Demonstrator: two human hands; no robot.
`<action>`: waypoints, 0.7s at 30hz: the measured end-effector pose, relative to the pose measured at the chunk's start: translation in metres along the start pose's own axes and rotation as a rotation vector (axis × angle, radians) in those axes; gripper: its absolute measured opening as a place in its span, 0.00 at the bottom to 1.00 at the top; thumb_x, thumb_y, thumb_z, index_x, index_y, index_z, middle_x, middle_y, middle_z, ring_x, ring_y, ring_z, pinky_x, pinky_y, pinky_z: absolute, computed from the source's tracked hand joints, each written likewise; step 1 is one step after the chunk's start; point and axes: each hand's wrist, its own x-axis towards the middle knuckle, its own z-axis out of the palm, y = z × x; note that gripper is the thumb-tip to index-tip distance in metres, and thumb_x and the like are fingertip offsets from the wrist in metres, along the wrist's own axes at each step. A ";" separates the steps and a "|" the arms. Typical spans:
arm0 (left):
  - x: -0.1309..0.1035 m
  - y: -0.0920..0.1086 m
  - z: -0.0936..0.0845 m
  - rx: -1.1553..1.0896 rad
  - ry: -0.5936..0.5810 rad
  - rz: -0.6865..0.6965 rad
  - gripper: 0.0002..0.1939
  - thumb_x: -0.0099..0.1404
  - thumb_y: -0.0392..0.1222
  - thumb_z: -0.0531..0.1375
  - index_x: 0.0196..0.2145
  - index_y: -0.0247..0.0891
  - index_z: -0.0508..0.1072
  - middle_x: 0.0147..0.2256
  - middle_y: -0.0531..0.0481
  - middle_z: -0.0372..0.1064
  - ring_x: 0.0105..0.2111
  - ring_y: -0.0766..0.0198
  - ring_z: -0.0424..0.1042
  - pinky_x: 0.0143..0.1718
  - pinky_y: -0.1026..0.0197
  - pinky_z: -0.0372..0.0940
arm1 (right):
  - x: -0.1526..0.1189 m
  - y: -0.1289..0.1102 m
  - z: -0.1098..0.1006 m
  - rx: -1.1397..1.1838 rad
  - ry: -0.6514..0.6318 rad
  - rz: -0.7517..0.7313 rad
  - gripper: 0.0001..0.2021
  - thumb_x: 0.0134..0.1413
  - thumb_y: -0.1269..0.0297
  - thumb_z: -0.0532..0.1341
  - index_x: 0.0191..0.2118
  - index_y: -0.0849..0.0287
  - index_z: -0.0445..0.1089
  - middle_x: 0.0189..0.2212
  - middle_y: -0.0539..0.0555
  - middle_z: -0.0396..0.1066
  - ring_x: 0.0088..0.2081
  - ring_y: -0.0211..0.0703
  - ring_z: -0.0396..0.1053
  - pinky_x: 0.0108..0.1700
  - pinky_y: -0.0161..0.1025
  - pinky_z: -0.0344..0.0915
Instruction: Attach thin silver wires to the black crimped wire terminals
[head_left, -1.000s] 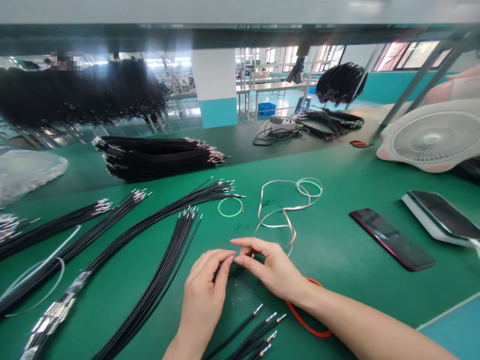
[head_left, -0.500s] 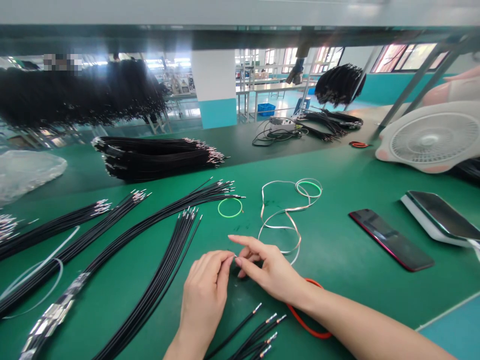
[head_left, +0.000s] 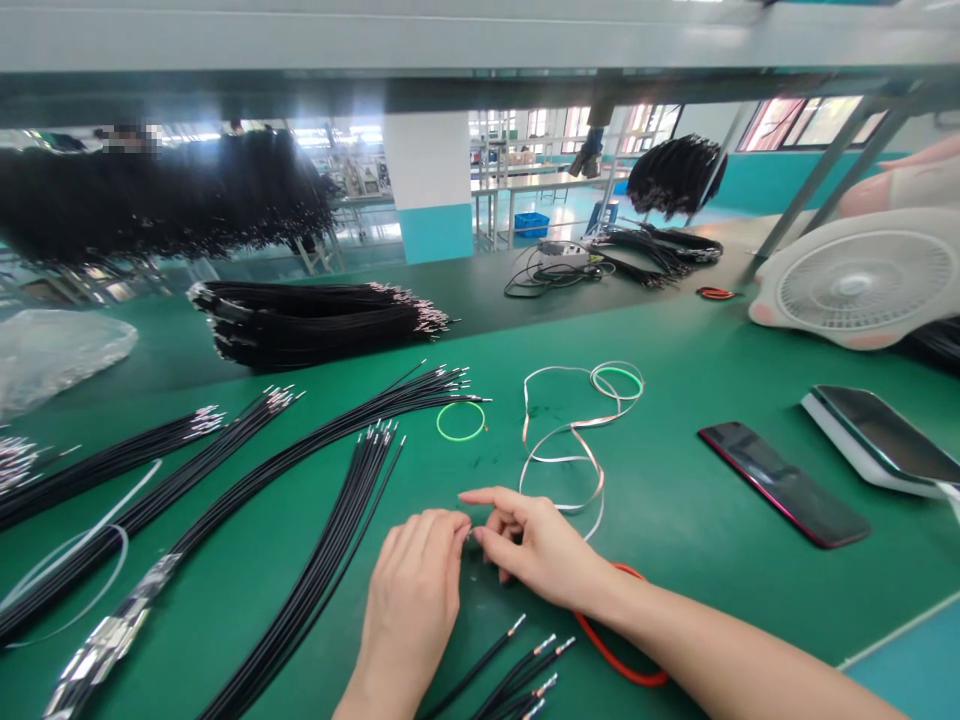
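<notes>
My left hand (head_left: 416, 590) is closed, its thumb and fingertips pinched together over the green table mat (head_left: 667, 480). A tiny bright thing, too small to name, shows at those fingertips. Close against it, my right hand (head_left: 529, 540) has the thumb bent in, the index finger stretched out above and the other fingers curled. What lies between its thumb and curled fingers is hidden. Below the hands are several black cables (head_left: 517, 660) with metal terminals on their ends. A red cable loop (head_left: 619, 660) passes under my right forearm. Beyond my right hand lies a thin white-and-copper strip (head_left: 585, 440), loosely coiled.
Bundles of black cables (head_left: 322, 550) cover the left side. A thick cable bundle (head_left: 322, 325) lies farther back. A small green ring (head_left: 460, 421) is ahead of my hands. To the right are a phone (head_left: 784, 485), another device on a stand (head_left: 885, 430) and a white fan (head_left: 855, 285).
The whole view has shifted slightly, so everything sits a little lower. Both hands stay together at the fingertips, with only a slight shift of the fingers.
</notes>
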 end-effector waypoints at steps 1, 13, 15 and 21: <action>0.000 0.000 0.000 0.008 -0.004 0.004 0.06 0.69 0.33 0.53 0.38 0.38 0.69 0.34 0.47 0.74 0.34 0.57 0.71 0.38 0.55 0.61 | 0.000 0.000 0.000 0.001 -0.031 0.008 0.15 0.57 0.67 0.56 0.50 0.58 0.69 0.22 0.46 0.68 0.20 0.32 0.66 0.25 0.30 0.64; -0.001 0.003 -0.002 0.050 -0.034 -0.042 0.07 0.70 0.35 0.51 0.40 0.40 0.68 0.35 0.49 0.73 0.36 0.58 0.72 0.41 0.56 0.63 | 0.004 0.000 -0.001 -0.069 0.011 -0.051 0.08 0.55 0.68 0.58 0.36 0.59 0.76 0.22 0.47 0.71 0.24 0.34 0.64 0.29 0.31 0.62; 0.000 0.000 -0.002 0.065 -0.069 -0.130 0.07 0.70 0.38 0.51 0.43 0.41 0.68 0.39 0.49 0.73 0.39 0.60 0.72 0.43 0.59 0.64 | 0.004 0.000 -0.002 -0.106 0.060 -0.066 0.07 0.54 0.68 0.59 0.35 0.59 0.76 0.24 0.48 0.72 0.26 0.36 0.65 0.30 0.32 0.62; 0.006 -0.033 -0.008 0.373 -0.052 -0.553 0.17 0.70 0.43 0.48 0.45 0.28 0.69 0.41 0.31 0.68 0.42 0.41 0.68 0.39 0.44 0.63 | 0.003 -0.002 -0.005 -0.009 0.194 -0.027 0.09 0.55 0.62 0.60 0.35 0.59 0.75 0.25 0.50 0.72 0.26 0.37 0.67 0.30 0.33 0.63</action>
